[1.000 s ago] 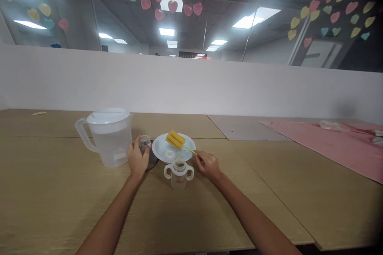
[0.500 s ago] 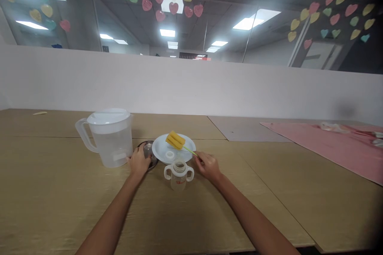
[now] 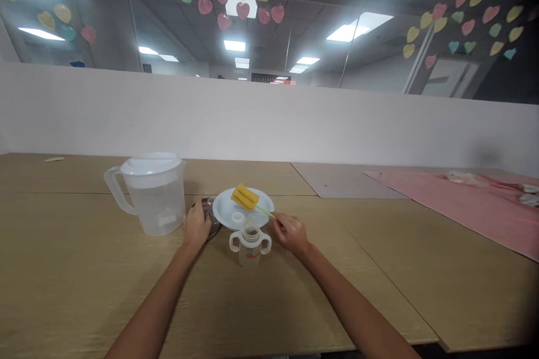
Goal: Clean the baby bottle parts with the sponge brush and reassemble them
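Observation:
My right hand (image 3: 291, 233) is closed around the thin green handle of a yellow sponge brush (image 3: 245, 197). The sponge head lies over a white plate (image 3: 264, 210), which also bears a small white ring-shaped piece (image 3: 237, 218). Just in front of the plate, a clear baby bottle (image 3: 250, 247) with two white side handles stands upright, its mouth uncovered. My left hand (image 3: 197, 224) is at the left edge of a shiny metal dish (image 3: 215, 225), partly covering it. One finger of that hand points away from me; the others are partly hidden.
A translucent lidded pitcher (image 3: 158, 196) stands left of my left hand. A pink cloth (image 3: 455, 202) covers the table's right side, with a plastic-wrapped item (image 3: 463, 178) on it. A low white wall (image 3: 269, 118) runs behind the table.
My left hand's fingers have shifted off the metal dish toward its left edge, and one finger now stretches out. My right hand and the sponge brush stay nearly still.

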A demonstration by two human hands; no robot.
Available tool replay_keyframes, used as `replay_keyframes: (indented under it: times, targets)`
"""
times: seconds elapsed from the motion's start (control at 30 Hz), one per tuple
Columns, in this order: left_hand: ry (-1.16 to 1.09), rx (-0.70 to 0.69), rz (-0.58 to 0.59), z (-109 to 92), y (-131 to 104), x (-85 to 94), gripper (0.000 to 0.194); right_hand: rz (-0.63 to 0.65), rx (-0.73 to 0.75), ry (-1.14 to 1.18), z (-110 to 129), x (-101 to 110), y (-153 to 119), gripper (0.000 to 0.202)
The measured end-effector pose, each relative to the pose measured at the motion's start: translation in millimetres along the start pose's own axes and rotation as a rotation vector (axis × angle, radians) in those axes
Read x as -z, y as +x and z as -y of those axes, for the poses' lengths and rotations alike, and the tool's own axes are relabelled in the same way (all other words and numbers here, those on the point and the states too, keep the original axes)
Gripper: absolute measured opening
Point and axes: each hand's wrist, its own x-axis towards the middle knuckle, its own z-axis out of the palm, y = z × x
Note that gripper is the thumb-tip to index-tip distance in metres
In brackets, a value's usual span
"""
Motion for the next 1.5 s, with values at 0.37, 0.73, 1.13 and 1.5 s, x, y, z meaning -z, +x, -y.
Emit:
replay_keyframes:
  times: [0.37, 0.73, 1.13, 1.5]
  targets:
    - [0.073, -0.312, 0.464, -69, 32, -8.5, 0.019, -0.048, -0.043, -0.001, -2, 0, 1, 0.023]
    - [-0.058, -0.405, 0.566, -79, 29, -13.9, 0.026, -0.086, -0.114, 0.006, -5, -1, 0, 0.026]
    - [-0.388, -0.421, -0.025, -37, 2, 6.8, 0.025, -0.056, -0.099, -0.053, -3, -7, -1, 0.025]
    - [-0.363, -0.351, -0.278, -29, 0, 8.6, 0.024, -0.021, 0.023, -0.069, -4, -1, 2, 0.025]
